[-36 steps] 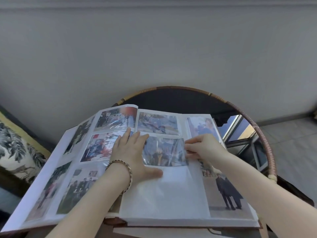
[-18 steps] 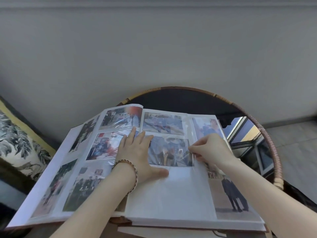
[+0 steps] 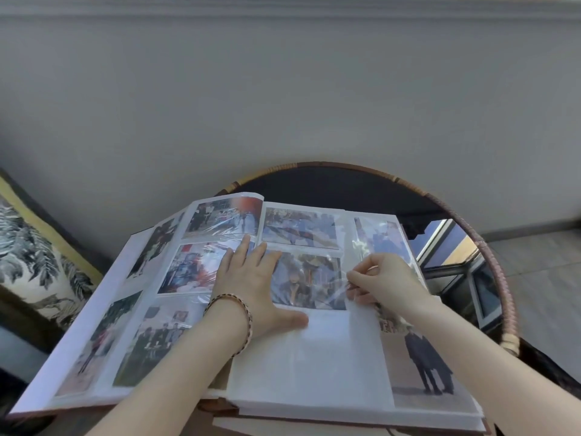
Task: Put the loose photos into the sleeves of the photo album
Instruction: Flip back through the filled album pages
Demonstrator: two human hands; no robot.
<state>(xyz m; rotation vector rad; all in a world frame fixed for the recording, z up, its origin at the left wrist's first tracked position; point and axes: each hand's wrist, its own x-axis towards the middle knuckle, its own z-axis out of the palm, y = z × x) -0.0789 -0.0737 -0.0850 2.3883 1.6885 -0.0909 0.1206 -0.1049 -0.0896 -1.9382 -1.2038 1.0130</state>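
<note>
The photo album (image 3: 314, 366) lies open on a round table, most sleeves filled with photos. My left hand (image 3: 254, 284), with a braided bracelet at the wrist, presses flat across the gutter, thumb along the bottom edge of the middle photo (image 3: 306, 283) on the right page. That photo sits inside its clear sleeve. My right hand (image 3: 382, 280) pinches the clear plastic at the sleeve's right edge, beside the photo. Below it the sleeve is blank white. No loose photos show.
The round table (image 3: 490, 265) has a woven rattan rim and a glossy dark top reflecting a window. A leaf-patterned cushion (image 3: 34, 272) sits at the left. A grey wall rises behind. Something pale pokes out under the album's near edge.
The middle photo has gone further into its sleeve. My right hand has shifted a little to the right and now pinches the plastic edge. The left hand has stayed pressed in place.
</note>
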